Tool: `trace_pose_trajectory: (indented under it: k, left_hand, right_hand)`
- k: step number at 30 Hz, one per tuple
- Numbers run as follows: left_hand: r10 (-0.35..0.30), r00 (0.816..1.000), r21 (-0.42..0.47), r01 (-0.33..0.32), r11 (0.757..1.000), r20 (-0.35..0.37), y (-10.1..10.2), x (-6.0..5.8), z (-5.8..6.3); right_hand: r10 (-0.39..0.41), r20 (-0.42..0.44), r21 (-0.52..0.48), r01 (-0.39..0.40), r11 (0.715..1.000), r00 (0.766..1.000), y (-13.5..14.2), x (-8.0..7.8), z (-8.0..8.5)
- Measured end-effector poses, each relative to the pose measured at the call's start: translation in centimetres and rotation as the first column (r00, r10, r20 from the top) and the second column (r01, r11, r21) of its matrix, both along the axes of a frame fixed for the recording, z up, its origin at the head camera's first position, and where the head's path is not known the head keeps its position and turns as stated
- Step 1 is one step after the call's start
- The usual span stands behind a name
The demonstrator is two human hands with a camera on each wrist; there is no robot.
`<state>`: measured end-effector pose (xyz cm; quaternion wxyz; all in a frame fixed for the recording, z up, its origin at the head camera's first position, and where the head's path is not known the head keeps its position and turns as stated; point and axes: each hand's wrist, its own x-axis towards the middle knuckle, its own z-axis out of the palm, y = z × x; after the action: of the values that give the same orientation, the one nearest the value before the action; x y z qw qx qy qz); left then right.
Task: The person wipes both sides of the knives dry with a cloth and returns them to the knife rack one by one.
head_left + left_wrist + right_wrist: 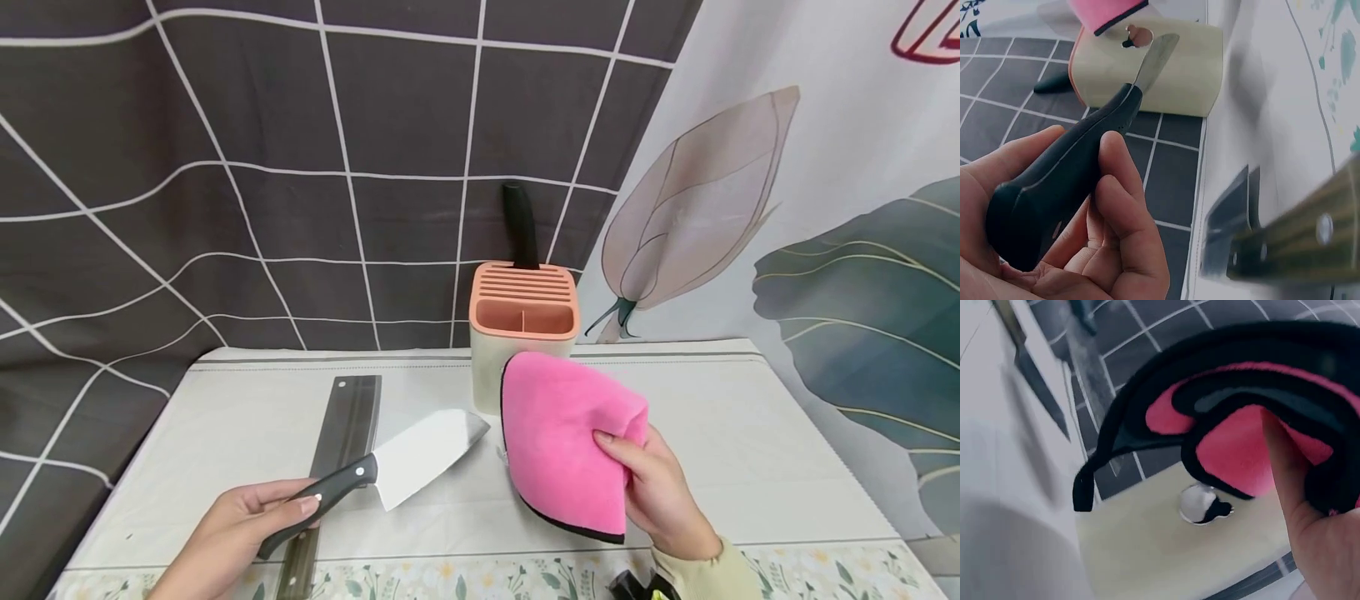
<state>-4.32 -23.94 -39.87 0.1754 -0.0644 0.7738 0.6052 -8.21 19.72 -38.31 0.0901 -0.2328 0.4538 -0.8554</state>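
My left hand [243,533] grips the black riveted handle of a kitchen knife [427,454], its broad blade pointing up and to the right. The left wrist view shows the fingers curled round that handle [1066,169]. In my right hand [663,492] is a folded pink cloth [562,442] with black edging, pinched between thumb and fingers. The right wrist view shows the cloth's folds [1235,450] hanging apart from the knife. Beneath the left hand, a second knife [348,425] with a grey blade and brown riveted handle lies on the table.
A cream knife block [486,375] with an orange slotted top stands at the table's back, partly behind the cloth. One black handle [520,225] sticks up from it. The table [712,433] has a white cover, with a dark checked curtain [405,108] behind.
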Motion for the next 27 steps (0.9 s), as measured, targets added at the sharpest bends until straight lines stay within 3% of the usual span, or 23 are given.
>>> trace_pose_trajectory:
  k: [3, 6, 9, 12, 16, 20, 22, 25, 27]
  left_hand:
    - [0.003, 1.000, -0.005, -0.003, 1.000, -0.004, 0.8, -0.2, 0.0]
    - [0.011, 1.000, 0.030, -0.011, 1.000, 0.002, 1.8, -0.4, 0.1]
    - [0.009, 1.000, 0.079, -0.010, 0.997, 0.004, 2.7, -0.6, 0.2]
    - [0.003, 1.000, 0.113, -0.002, 0.994, -0.006, 3.6, -0.8, 0.2]
    - [-0.004, 1.000, 0.137, 0.008, 0.991, -0.030, 4.4, -1.1, 0.1]
    - [0.000, 0.999, 0.142, 0.007, 0.990, -0.050, 5.1, -1.4, 0.0]
    - [0.001, 0.999, 0.141, 0.007, 0.990, -0.054, 5.4, -1.5, 0.0]
    - [0.007, 0.998, 0.141, 0.001, 0.990, -0.056, 5.8, -1.6, 0.1]
    - [0.007, 0.998, 0.138, 0.001, 0.990, -0.061, 6.0, -1.7, 0.1]
  right_hand:
    - [-0.084, -0.132, 0.084, 0.096, 0.992, 0.988, -0.3, 0.2, 0.2]
    - [-0.179, -0.297, 0.159, 0.234, 0.959, 0.938, -0.8, 0.4, 0.2]
    - [-0.263, -0.429, 0.223, 0.384, 0.896, 0.864, -1.3, 0.7, 0.4]
    - [-0.312, -0.505, 0.322, 0.511, 0.797, 0.805, -1.7, 1.2, 0.7]
    - [-0.266, -0.575, 0.443, 0.568, 0.694, 0.774, -2.0, 1.6, 0.9]
    - [-0.182, -0.621, 0.477, 0.552, 0.684, 0.762, -2.5, 1.6, 0.7]
    - [-0.151, -0.652, 0.487, 0.563, 0.668, 0.743, -2.9, 1.7, 0.5]
    - [-0.101, -0.725, 0.484, 0.609, 0.629, 0.681, -3.6, 1.9, 0.2]
    - [-0.063, -0.781, 0.462, 0.643, 0.611, 0.621, -4.1, 2.1, 0.0]
